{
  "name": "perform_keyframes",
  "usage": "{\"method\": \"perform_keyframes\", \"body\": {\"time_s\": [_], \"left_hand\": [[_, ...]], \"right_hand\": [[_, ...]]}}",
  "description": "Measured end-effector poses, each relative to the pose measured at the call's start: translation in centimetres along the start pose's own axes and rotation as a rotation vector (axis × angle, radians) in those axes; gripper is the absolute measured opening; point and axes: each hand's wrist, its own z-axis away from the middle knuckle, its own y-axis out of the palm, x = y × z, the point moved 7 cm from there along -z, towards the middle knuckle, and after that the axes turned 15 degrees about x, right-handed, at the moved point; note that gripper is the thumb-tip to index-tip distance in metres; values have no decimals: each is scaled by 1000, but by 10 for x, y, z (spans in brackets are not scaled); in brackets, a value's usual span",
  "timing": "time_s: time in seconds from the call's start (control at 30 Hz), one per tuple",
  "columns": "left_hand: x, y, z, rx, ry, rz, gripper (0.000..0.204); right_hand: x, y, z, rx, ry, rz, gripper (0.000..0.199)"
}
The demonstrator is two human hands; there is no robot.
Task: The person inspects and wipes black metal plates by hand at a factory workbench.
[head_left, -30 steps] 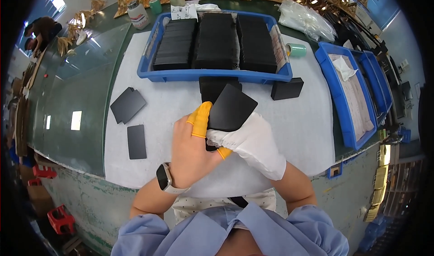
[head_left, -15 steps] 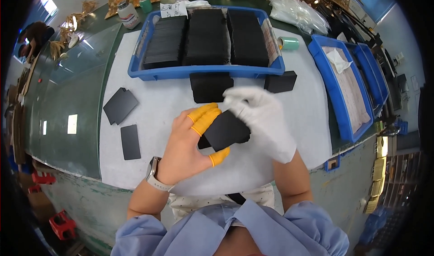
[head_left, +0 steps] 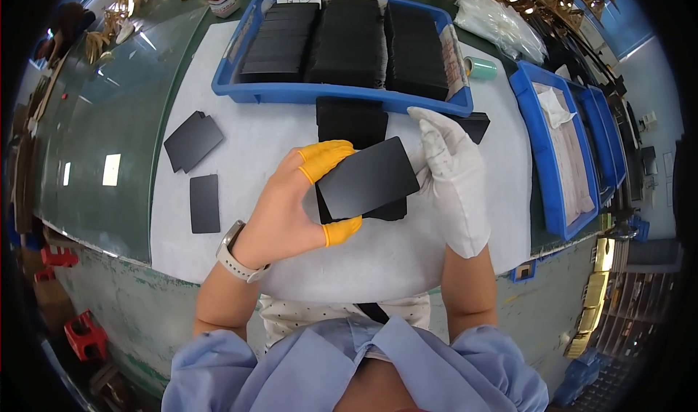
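Black card (head_left: 367,177) held above the bench (head_left: 291,150): pinched edgewise in left hand (head_left: 287,212), steadied by gloved right hand (head_left: 454,179). Slippage likely if the thin-edge grip is loosened; surface could be smudged.

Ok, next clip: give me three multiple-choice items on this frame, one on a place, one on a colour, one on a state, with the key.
1. Where does the blue tray of stacked black cards lie?
A. beyond the hands
B. at the near table edge
C. under the left hand

2. What colour are the finger cots on the left hand?
A. blue
B. orange
C. green

3. How is the black card held?
A. lying flat, untouched
B. by the right hand alone
C. between both hands, above the white mat

Key: 1 A, the tray sits at the mat's far edge. 2 B, thumb and fingertips are capped in orange. 3 C, the left thumb and fingers pinch it while the white-gloved right hand touches its right edge.
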Motion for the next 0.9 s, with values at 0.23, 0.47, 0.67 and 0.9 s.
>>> {"method": "perform_keyframes", "body": {"time_s": [0.23, 0.47, 0.67, 0.9], "left_hand": [[5, -8, 4, -35, -47, 30, 75], [21, 4, 7, -27, 21, 685, 115], [-4, 17, 10, -208, 64, -219, 102], [-5, 9, 4, -163, 37, -95, 83]], "right_hand": [[46, 29, 23, 111, -728, 772, 65], [-1, 33, 13, 125, -596, 643, 60], [2, 71, 24, 365, -90, 537, 24], [1, 40, 17, 50, -119, 113, 43]]}}
